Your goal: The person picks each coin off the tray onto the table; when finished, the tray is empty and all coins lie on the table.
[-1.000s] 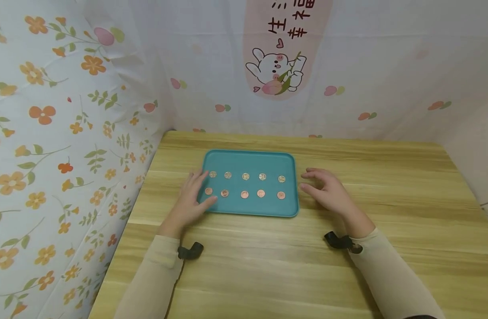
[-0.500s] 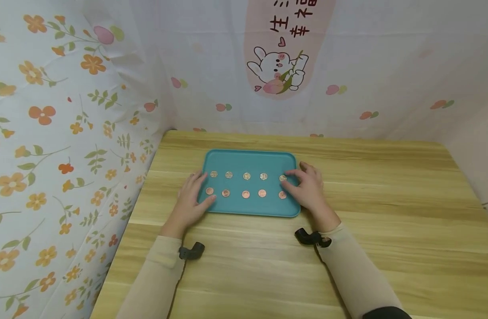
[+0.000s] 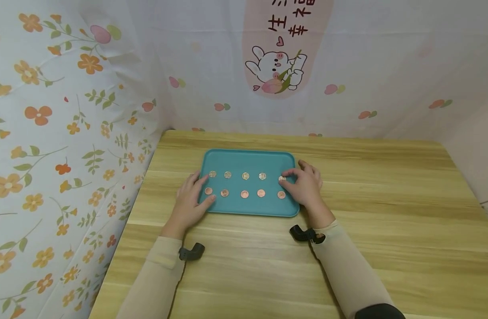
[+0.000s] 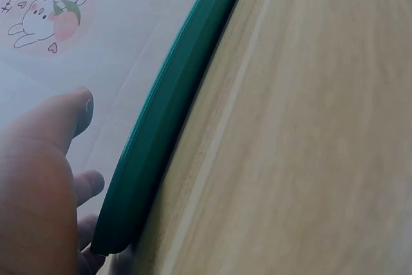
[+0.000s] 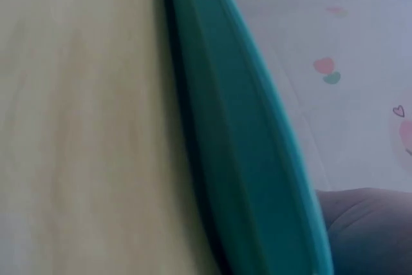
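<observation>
A teal tray lies on the wooden table with two rows of coins. The back row is gold-coloured, such as the coin; the front row is copper-coloured, such as the coin. At the tray's left edge rests my left hand, fingers relaxed and thumb over the rim. My right hand reaches over the right rim, its thumb and index finger at the rightmost gold-coloured coin, partly covering it. In the left wrist view, my left hand is beside the tray's side wall; the coins are hidden there.
The wooden table extends right and in front of the tray. A floral cloth hangs at the left, and a printed cloth closes off the back. Black wrist mounts sit on both forearms.
My right hand has moved left from beside the tray to the rightmost gold-coloured coin, its thumb and index finger drawing in around it. My left hand stays at the tray's left edge.
</observation>
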